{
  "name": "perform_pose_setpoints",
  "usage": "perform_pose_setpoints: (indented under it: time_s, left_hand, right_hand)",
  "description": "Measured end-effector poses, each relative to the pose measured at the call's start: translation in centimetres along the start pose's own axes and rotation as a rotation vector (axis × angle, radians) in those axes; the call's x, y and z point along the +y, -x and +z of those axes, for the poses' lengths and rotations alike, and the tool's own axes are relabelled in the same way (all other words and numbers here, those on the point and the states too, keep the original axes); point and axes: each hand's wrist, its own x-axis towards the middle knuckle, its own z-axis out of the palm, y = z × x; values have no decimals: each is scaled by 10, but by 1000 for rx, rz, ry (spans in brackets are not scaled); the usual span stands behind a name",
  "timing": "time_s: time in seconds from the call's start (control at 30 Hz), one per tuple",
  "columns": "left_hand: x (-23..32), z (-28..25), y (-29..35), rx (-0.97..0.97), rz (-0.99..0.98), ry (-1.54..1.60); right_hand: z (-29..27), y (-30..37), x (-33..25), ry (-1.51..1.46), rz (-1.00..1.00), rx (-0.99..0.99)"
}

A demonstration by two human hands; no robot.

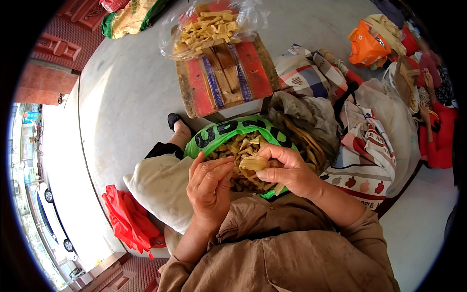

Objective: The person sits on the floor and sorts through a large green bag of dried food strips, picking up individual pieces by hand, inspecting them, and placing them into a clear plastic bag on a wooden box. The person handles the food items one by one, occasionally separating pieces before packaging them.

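My right hand (287,168) is closed, pinching a yellow-brown folded strip (254,163) between thumb and fingers. Just left of that strip is my left hand (210,187), its fingers bent and partly apart, with nothing visible in them. Its thumb is mostly hidden. Both hands are above my lap, over a bright green bag (221,132) with black lettering. Many small yellow-brown folded pieces (238,146) fill the bag's mouth. Longer flat brown strips (306,146) lie at its right, partly inside a greyish plastic bag (318,117).
Ahead stands a worn red wooden stool (194,87) with a wooden block fixture (224,68) on top. Behind the block, a clear plastic bag (170,39) holds cut yellow pieces. A red bag (129,219) lies left; patterned cloth (367,155) and another person's red sleeve (441,131) are right.
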Motion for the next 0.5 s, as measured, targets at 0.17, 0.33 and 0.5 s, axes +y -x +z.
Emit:
perform_pose_setpoints:
  time_s: [0.17, 0.33, 0.5]
  left_hand:
    - [20, -1, 0, -98, 243, -134]
    - [9, 12, 14, -170, -18, 39]
    - [20, 16, 15, -166, -537, 655]
  right_hand:
    - [1, 1, 21, -18, -77, 119]
    - [6, 2, 11, 12, -65, 54]
    - [6, 3, 13, 34, -115, 25]
